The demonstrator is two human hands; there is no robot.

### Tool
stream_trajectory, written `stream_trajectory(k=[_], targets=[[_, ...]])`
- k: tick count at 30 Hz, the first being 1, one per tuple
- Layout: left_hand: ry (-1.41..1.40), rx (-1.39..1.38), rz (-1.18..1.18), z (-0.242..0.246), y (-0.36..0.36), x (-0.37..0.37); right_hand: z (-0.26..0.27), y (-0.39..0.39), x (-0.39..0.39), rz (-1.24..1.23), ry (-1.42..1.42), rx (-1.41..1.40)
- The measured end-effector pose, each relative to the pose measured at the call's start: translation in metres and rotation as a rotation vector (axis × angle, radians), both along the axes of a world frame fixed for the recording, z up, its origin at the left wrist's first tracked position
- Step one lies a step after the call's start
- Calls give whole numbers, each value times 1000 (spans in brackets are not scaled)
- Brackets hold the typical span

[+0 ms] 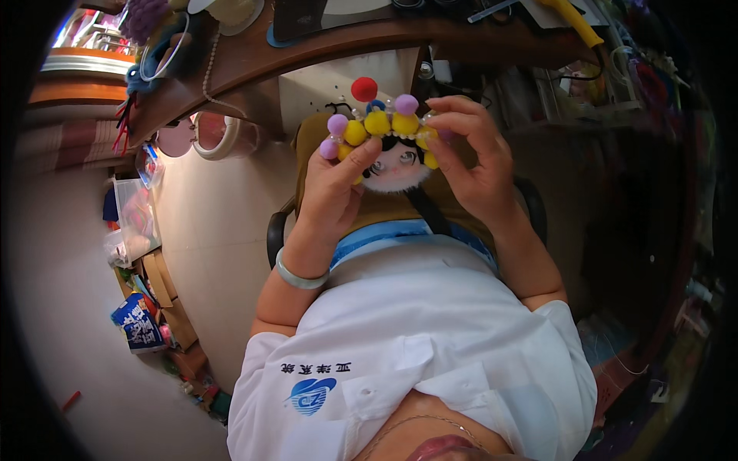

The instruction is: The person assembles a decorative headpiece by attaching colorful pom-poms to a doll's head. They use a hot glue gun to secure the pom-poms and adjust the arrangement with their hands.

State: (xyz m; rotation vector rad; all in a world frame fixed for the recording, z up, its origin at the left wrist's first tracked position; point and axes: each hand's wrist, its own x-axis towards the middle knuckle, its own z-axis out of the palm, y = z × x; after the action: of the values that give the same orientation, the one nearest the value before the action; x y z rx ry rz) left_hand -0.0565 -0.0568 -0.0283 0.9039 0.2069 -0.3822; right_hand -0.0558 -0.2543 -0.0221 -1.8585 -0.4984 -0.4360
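Over my lap is a plush doll head (398, 171) with a drawn face, black hair and a white fuzzy edge. A headdress of yellow pompoms (377, 123) with small pearl-like beads curves around its top. Lilac pompoms (406, 104) and one red pompom (364, 89) stand out above the yellow ones. My left hand (331, 193) grips the left side, its thumb pressed on the front of the headdress. On the other side, my right hand (481, 155) pinches the headdress edge between thumb and fingers. Its fingertips partly hide the beads there.
A brown wooden desk (248, 78) spans the far side, with a bead string (209, 69) hanging from its edge. A yellow-handled tool (576, 26) lies at its right. Chair armrests (278, 230) flank me. Plastic bins (137, 216) and cardboard boxes (173, 305) line the floor at left.
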Motion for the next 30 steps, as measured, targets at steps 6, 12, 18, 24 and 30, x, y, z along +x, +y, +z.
stream_trajectory(k=[6, 12, 18, 24, 30], targets=[[-34, 31, -14, -5, -1, 1, 2, -2, 5, -27, -17, -149], [-64, 14, 72, -6, -15, -3, 5, 7, -6, -265, -264, -465], [-31, -82, 114, 0, -20, -7, -3, 13, -11, -373, -268, -527], [9, -81, 178, -7, -22, -11, -9, 8, -11, -336, -284, -586], [-79, -63, 89, -6, -23, -13, -10, -1, -2, 120, 570, 533]])
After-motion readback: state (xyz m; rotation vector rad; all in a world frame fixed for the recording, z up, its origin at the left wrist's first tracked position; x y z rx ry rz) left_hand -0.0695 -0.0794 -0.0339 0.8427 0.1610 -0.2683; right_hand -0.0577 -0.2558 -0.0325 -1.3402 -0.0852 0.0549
